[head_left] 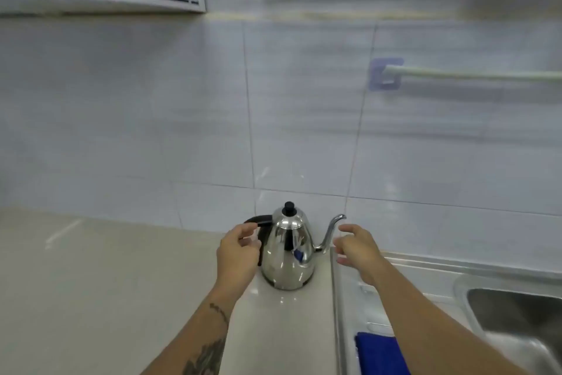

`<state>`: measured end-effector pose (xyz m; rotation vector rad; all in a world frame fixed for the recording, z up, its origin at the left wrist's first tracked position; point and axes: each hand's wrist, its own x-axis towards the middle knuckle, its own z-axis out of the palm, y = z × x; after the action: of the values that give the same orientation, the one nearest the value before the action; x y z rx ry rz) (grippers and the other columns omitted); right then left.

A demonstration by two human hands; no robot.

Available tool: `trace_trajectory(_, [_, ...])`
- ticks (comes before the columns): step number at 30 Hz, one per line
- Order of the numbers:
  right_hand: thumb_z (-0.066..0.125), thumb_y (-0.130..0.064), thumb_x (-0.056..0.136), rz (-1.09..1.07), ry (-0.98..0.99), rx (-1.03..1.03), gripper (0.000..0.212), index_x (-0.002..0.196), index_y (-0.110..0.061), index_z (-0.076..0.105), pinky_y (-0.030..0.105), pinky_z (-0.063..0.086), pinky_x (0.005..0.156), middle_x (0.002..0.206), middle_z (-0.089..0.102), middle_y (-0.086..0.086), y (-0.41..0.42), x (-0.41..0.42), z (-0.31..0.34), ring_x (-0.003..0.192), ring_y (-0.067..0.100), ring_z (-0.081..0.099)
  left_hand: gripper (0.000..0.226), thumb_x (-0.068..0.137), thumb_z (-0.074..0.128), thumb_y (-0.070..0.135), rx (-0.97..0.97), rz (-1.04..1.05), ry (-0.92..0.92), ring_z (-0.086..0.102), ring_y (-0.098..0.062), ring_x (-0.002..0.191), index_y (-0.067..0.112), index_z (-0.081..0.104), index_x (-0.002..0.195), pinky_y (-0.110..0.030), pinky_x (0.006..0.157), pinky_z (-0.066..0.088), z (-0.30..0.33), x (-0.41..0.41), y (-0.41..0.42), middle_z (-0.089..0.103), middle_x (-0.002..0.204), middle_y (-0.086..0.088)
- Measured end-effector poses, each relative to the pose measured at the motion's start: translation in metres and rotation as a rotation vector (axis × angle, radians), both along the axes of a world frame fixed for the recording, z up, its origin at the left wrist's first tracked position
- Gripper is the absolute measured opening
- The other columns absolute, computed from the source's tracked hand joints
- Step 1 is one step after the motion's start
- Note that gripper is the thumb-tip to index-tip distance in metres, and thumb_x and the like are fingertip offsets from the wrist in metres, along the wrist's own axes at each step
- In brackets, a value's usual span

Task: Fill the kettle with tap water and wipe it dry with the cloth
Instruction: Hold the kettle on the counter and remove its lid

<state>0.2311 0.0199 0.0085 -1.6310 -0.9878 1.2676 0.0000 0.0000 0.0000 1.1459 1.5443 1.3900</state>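
A pale beige worktop (pixel 106 283) filled the lower left and centre of the frame, ending at a white tiled wall. A shiny steel kettle (pixel 287 256) stood upright on it, low in the centre. To the right, a steel sink surround (pixel 425 271) adjoined the worktop, with a blue cloth (pixel 377 353) lying on it at the bottom edge.
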Motion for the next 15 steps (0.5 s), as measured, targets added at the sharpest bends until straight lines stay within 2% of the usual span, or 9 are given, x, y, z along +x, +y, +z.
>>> trace_trajectory(3, [0.056, 0.001, 0.088, -0.053, -0.030, -0.011, 0.043, 0.124, -0.022, 0.051, 0.045, 0.057, 0.088, 0.092, 0.060, 0.012, 0.020, -0.009, -0.010, 0.077, 0.022, 0.055, 0.036, 0.088, 0.061, 0.001, 0.047, 0.011, 0.097, 0.055, -0.003, 0.105, 0.030, 0.063, 0.109, -0.022, 0.091, 0.046, -0.011, -0.007, 0.023, 0.057, 0.113, 0.010])
trace_trajectory(5, [0.055, 0.000, 0.089, -0.073, -0.041, -0.021, 0.037, 0.118, -0.022, 0.054, 0.047, 0.057, 0.090, 0.090, 0.060, 0.010, 0.030, -0.011, -0.018, 0.077, 0.022, 0.055, 0.041, 0.085, 0.062, -0.003, 0.093, -0.003, 0.168, 0.054, -0.003, 0.106, 0.031, 0.063, 0.109, -0.023, 0.097, 0.044, -0.019, -0.009, 0.039, 0.053, 0.114, 0.011])
trace_trajectory(7, [0.054, -0.002, 0.091, -0.070, -0.071, -0.008, 0.031, 0.117, -0.017, 0.061, 0.050, 0.055, 0.093, 0.089, 0.060, 0.007, 0.039, -0.012, -0.027, 0.080, 0.023, 0.057, 0.047, 0.083, 0.063, -0.005, 0.142, -0.035, 0.278, 0.052, -0.007, 0.110, 0.034, 0.065, 0.109, -0.021, 0.098, 0.041, -0.029, -0.010, 0.053, 0.052, 0.115, 0.014])
trace_trajectory(10, [0.054, -0.011, 0.093, -0.076, -0.170, 0.039, 0.022, 0.104, -0.023, 0.068, 0.053, 0.053, 0.098, 0.090, 0.067, 0.002, 0.047, -0.011, -0.040, 0.089, 0.027, 0.065, 0.048, 0.079, 0.060, -0.007, 0.223, -0.084, 0.384, 0.056, -0.007, 0.110, 0.032, 0.069, 0.105, -0.026, 0.100, 0.045, -0.045, -0.012, 0.067, 0.058, 0.114, 0.016])
trace_trajectory(12, [0.056, -0.017, 0.092, -0.098, -0.219, 0.073, 0.018, 0.093, -0.028, 0.070, 0.055, 0.054, 0.095, 0.086, 0.071, 0.002, 0.050, -0.009, -0.046, 0.091, 0.028, 0.069, 0.049, 0.079, 0.057, -0.009, 0.252, -0.073, 0.405, 0.058, -0.006, 0.107, 0.032, 0.070, 0.103, -0.027, 0.098, 0.047, -0.049, -0.012, 0.072, 0.060, 0.110, 0.017])
trace_trajectory(15, [0.060, -0.017, 0.090, -0.105, -0.250, 0.108, 0.015, 0.090, -0.026, 0.072, 0.055, 0.056, 0.090, 0.082, 0.074, 0.003, 0.050, -0.005, -0.050, 0.085, 0.029, 0.070, 0.053, 0.080, 0.053, -0.011, 0.271, -0.080, 0.389, 0.059, -0.010, 0.106, 0.034, 0.072, 0.098, -0.033, 0.094, 0.051, -0.050, -0.016, 0.077, 0.062, 0.107, 0.017])
